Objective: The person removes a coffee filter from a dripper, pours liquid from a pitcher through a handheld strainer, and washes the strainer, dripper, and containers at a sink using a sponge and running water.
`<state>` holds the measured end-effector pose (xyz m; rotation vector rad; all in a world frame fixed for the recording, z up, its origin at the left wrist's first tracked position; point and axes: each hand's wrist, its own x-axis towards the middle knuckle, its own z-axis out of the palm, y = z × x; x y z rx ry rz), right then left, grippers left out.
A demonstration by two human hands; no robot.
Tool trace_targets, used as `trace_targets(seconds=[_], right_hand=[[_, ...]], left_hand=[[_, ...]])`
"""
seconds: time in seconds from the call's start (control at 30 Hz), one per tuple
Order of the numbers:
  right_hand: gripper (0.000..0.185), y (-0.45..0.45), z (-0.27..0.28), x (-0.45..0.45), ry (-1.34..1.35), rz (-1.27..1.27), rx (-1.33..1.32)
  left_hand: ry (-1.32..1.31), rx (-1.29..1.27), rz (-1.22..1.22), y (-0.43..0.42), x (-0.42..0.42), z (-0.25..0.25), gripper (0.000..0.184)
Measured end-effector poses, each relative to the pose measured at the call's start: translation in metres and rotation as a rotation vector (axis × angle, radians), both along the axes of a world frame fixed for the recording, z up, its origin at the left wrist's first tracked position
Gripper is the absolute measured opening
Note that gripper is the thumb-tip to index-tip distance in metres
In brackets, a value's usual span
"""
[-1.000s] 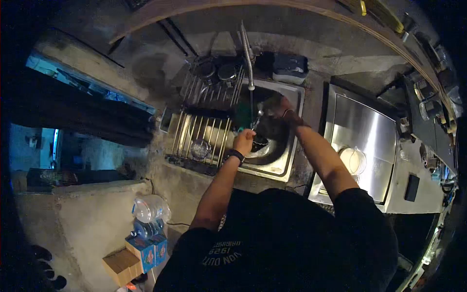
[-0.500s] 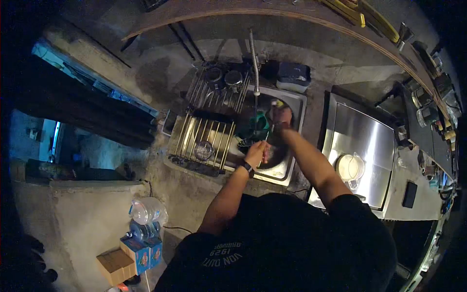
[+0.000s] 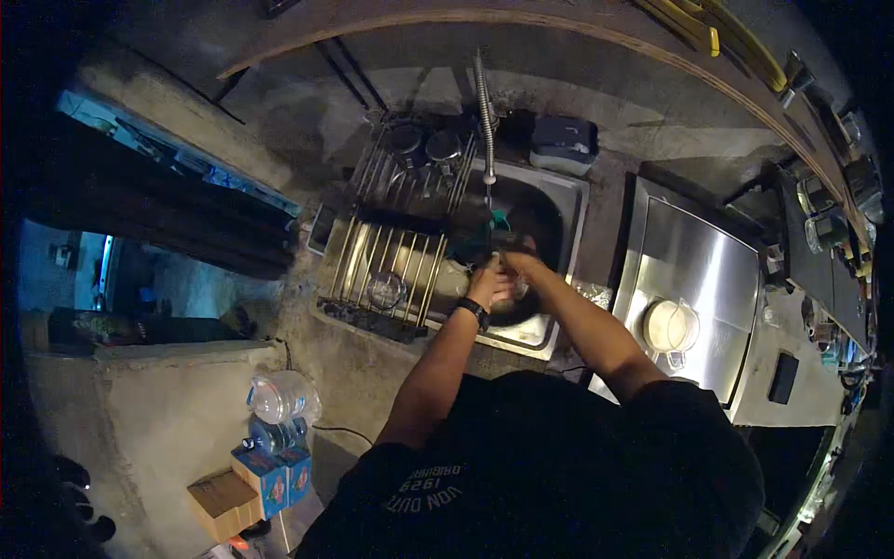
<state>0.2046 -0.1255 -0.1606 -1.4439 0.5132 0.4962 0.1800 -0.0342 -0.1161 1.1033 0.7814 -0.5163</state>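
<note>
Both hands are close together inside the steel sink (image 3: 575, 210), below the spout of the coiled faucet (image 3: 486, 121). My left hand (image 3: 492, 282), with a black band on its wrist, is curled around something that I cannot make out. Right beside it, my right hand (image 3: 521, 265) has its fingers bent against the same spot, partly hidden in shadow. Just beyond the hands lies a green item (image 3: 500, 221) in the basin, its shape unclear. Water appears to run down from the spout near it.
Left of the basin, a metal dish rack (image 3: 396, 265) holds a clear glass (image 3: 386, 290), with several glass vessels behind. A dark-lidded box (image 3: 563, 142) stands behind the sink. On the right, a pale round pot (image 3: 667, 326) rests on a steel surface (image 3: 694, 252). A shelf (image 3: 521, 17) overhangs.
My right hand has come down and left from the far right of the basin to meet my left hand. A yellowish item near it before is out of sight now.
</note>
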Motion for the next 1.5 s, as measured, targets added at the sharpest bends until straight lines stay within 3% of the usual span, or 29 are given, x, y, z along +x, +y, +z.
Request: trace_targets(seconds=[0.03, 0.17, 0.33, 0.37, 0.5, 0.6, 0.67, 0.7, 0.77, 0.83, 0.93, 1.0, 1.07, 1.1, 1.17, 1.37, 1.5], right_hand=[[0.027, -0.005, -0.002, -0.002, 0.012, 0.032, -0.016], [0.029, -0.016, -0.007, -0.011, 0.071, 0.174, -0.074], [0.032, -0.038, -0.008, -0.003, 0.133, 0.339, -0.150], [0.032, -0.043, -0.008, 0.000, 0.137, 0.340, -0.150], [0.039, -0.071, 0.002, 0.009, -0.270, 0.386, -0.325], [0.042, -0.088, -0.023, 0.020, -0.457, 0.414, -0.402], [0.047, -0.088, -0.065, 0.052, -0.609, 0.615, -0.988], [0.050, -0.079, -0.037, 0.060, -0.533, 0.634, -0.998], [0.054, -0.057, 0.010, 0.076, -0.459, 0.653, -1.001], [0.058, -0.044, 0.024, 0.083, -0.460, 0.687, -1.292], [0.055, -0.032, 0.034, 0.062, -0.383, 0.627, -1.114], [0.057, -0.024, 0.020, 0.042, -0.444, 0.510, -0.837], [0.051, -0.022, 0.024, 0.012, -1.192, 0.269, -1.104], [0.051, -0.021, 0.032, 0.003, -1.194, 0.268, -1.107], [0.040, -0.021, 0.049, -0.014, -0.457, 0.621, -1.077], [0.039, -0.037, 0.029, -0.015, -0.478, 0.662, -1.065], [0.047, -0.036, -0.052, 0.006, -0.650, 0.316, -0.650]], left_hand=[[0.003, -0.003, 0.001, -0.001, 0.002, -0.012, 0.031], [-0.468, 0.734, -0.311, 0.010, 0.039, -0.059, 0.029], [-1.068, 1.648, -0.722, 0.025, 0.086, -0.115, 0.042], [-1.065, 1.646, -0.724, 0.026, 0.094, -0.109, 0.042], [-0.293, 1.177, -0.864, 0.028, 0.111, -0.054, 0.081], [-0.404, 1.296, -0.779, 0.046, 0.088, -0.088, 0.079], [-0.532, 1.425, -0.671, 0.054, 0.076, -0.116, 0.077], [-0.525, 1.426, -0.670, 0.054, 0.074, -0.131, 0.077], [-0.702, 1.609, -0.420, 0.052, 0.073, -0.161, 0.060], [-0.876, 1.769, -0.159, 0.050, 0.068, -0.184, 0.047], [-0.821, 1.708, -0.161, 0.052, 0.080, -0.174, 0.045], [-0.782, 1.646, -0.150, 0.041, 0.100, -0.165, 0.043], [-0.748, 1.586, -0.135, 0.031, 0.085, -0.156, 0.041], [-0.730, 1.556, -0.131, 0.033, 0.091, -0.151, 0.040], [-0.686, 1.493, -0.127, 0.040, 0.093, -0.142, 0.038], [-0.580, 1.327, -0.125, 0.049, 0.067, -0.110, 0.033], [-0.504, 1.230, -0.113, 0.023, 0.052, -0.083, 0.031]])
